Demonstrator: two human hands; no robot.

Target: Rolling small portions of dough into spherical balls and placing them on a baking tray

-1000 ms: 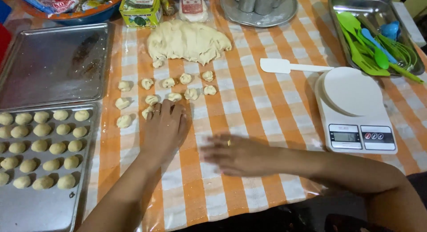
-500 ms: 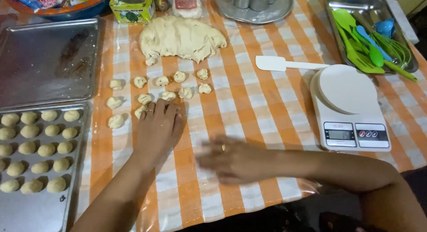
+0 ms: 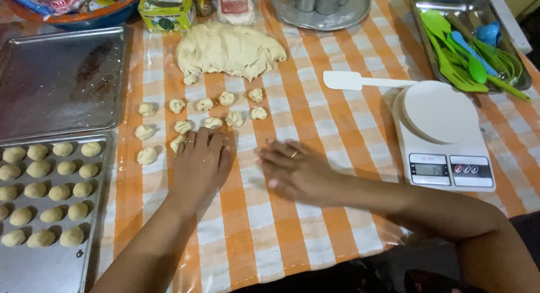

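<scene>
Head view: a person's left hand [image 3: 198,162] lies flat and open, palm down, on the orange-and-white checked table [image 3: 337,124] at centre frame, its fingertips touching the nearest of the small dough pieces [image 3: 212,122] scattered just above it. The right hand [image 3: 292,172], blurred, is spread open with fingers pointing left, just beside the left hand and holding nothing; a ring shows on one finger. The dough pieces sit in loose rows between the hands and a large dough mass [image 3: 229,49] at upper centre. At lower left, a metal tray [image 3: 90,253] carries rolled dough balls [image 3: 39,197] in rows; a second, bare tray [image 3: 62,79] lies above it at upper left. A white spatula [image 3: 360,81] rests right of the dough mass, its handle reaching toward a white kitchen scale [image 3: 441,133] at right. In the upper right corner, a steel pan [image 3: 427,23] holds green and blue utensils [image 3: 458,51]. Along the top edge stand a green-and-yellow box [image 3: 166,9], a small red-and-white packet [image 3: 236,6] and a round metal plate [image 3: 351,14] with tins on it.
</scene>
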